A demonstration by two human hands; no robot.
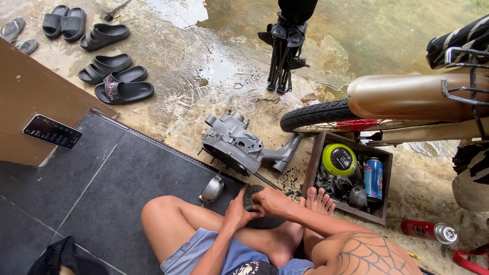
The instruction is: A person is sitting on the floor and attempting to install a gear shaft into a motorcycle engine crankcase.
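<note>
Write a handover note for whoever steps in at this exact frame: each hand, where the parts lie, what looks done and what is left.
Left hand and right hand: both grip a round dark engine part over the lap.
Grey engine casing lies on the wet concrete ahead, off the motorcycle's rear wheel.
Small metal cover sits on the black mat, left of the hands.
Wooden box at the right holds a green tin, blue can and loose parts.
Red spray can lies further right.
Done: casing out. Left: the part in hand is unmounted.
</note>
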